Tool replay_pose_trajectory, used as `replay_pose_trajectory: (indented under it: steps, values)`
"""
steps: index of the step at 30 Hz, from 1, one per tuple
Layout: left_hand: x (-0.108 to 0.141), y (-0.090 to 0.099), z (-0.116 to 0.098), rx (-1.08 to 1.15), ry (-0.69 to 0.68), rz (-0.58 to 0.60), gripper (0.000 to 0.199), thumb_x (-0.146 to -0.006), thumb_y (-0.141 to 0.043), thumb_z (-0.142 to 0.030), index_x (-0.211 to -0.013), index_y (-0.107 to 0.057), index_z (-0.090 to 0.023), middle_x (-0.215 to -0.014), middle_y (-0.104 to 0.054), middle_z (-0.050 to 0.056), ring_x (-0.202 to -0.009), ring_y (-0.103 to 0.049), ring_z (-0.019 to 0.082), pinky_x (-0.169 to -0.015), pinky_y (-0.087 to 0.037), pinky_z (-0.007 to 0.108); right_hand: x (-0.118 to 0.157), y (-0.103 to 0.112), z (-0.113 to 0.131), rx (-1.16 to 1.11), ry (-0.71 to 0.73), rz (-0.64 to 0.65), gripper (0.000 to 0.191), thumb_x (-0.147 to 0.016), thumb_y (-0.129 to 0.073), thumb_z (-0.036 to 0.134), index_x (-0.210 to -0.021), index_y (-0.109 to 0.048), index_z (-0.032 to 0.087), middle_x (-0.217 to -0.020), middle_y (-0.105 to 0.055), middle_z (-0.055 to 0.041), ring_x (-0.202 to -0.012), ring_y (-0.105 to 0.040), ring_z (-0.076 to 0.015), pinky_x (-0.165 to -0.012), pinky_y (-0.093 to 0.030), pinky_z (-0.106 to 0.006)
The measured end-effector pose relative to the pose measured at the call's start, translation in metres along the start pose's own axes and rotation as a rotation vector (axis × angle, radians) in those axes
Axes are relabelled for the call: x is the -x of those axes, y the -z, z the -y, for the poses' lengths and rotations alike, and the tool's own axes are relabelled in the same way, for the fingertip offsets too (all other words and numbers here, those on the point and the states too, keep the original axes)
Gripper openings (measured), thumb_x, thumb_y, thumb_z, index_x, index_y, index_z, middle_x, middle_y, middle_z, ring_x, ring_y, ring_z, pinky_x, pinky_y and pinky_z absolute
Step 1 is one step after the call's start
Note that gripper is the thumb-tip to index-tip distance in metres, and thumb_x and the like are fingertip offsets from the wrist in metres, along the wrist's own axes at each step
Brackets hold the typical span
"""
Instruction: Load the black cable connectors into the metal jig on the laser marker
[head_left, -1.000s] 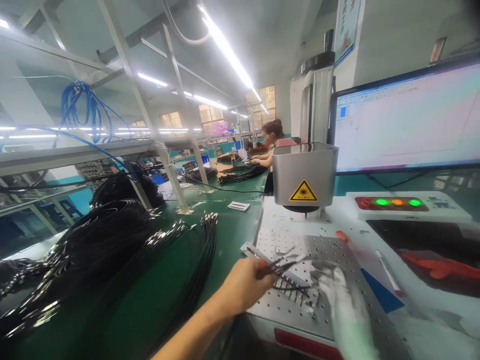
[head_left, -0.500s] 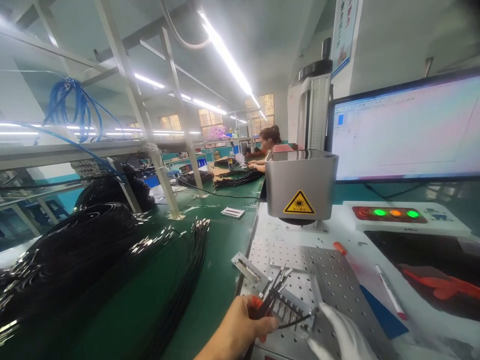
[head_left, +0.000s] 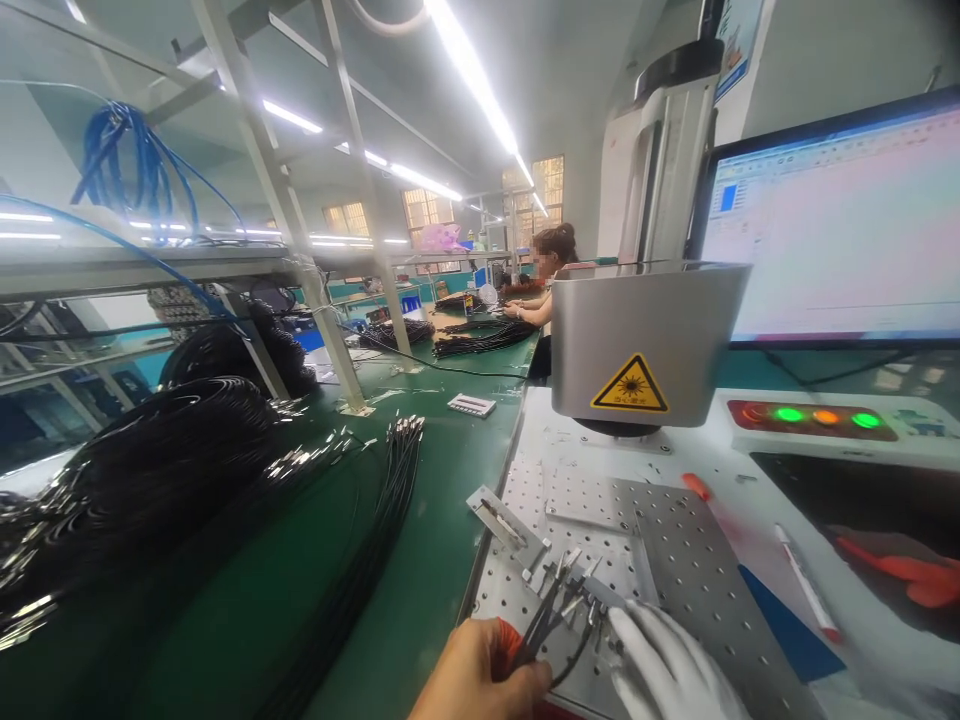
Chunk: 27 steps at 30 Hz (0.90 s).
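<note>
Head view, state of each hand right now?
Left hand: closed, holding a bunch of black cables.
Right hand: gloved, fingers partly curled beside the metal jig; cannot tell whether it grips anything.

A factory workshop, with bundled black cables (head_left: 375, 560), a laser-warning machine (head_left: 645, 345) and strip lights (head_left: 472, 70).

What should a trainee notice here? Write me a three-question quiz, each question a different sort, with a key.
1. Multiple choice: what does the left hand hold?
A) a pen
B) a bunch of black cables
C) a blue hose

2. True or false: the yellow warning triangle is on the front of the grey machine head.

3. Fill in: the right hand wears a ____ glove.

Key: 1. B; 2. true; 3. white.
</note>
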<state>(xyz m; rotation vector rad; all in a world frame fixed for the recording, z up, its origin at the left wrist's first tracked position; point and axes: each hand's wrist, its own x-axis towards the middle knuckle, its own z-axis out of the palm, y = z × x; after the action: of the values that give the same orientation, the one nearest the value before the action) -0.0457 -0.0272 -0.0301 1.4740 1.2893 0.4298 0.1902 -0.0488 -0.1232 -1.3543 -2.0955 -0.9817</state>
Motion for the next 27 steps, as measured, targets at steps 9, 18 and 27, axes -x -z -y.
replay_pose_trajectory:
  steps: [9, 18, 27]
  values:
    - [0.005, -0.004, 0.001, 0.147, 0.011, 0.031, 0.052, -0.067, -0.062, -0.069, -0.063, -0.048, -0.019, -0.051, -0.050, -0.004, -0.051, -0.040, 0.009, -0.055, -0.031, 0.024, -0.003, 0.005, 0.003, 0.044, 0.043, -0.012, 0.035, -0.086, -0.042, 0.025, -0.109, -0.068, 0.027, -0.107, -0.067, -0.0062, -0.092, -0.065, -0.0199, -0.068, -0.056, -0.025]
    - [0.001, -0.008, 0.007, 0.128, 0.061, 0.036, 0.051, -0.067, -0.063, -0.067, -0.066, -0.053, -0.017, -0.051, -0.051, -0.005, -0.052, -0.042, 0.010, -0.058, -0.032, 0.025, -0.005, 0.007, 0.006, 0.070, 0.045, -0.003, 0.037, -0.082, -0.043, 0.021, -0.107, -0.068, 0.030, -0.105, -0.068, -0.0056, -0.091, -0.065, -0.0213, -0.067, -0.056, -0.028]
    - [-0.006, -0.011, 0.013, 0.111, 0.180, 0.051, 0.048, -0.064, -0.067, -0.063, -0.067, -0.053, -0.018, -0.049, -0.053, -0.004, -0.050, -0.045, 0.011, -0.056, -0.034, 0.025, -0.009, 0.015, 0.005, 0.012, 0.010, 0.037, 0.037, -0.082, -0.041, 0.020, -0.106, -0.067, 0.031, -0.108, -0.067, -0.0018, -0.094, -0.063, -0.0204, -0.068, -0.054, -0.028]
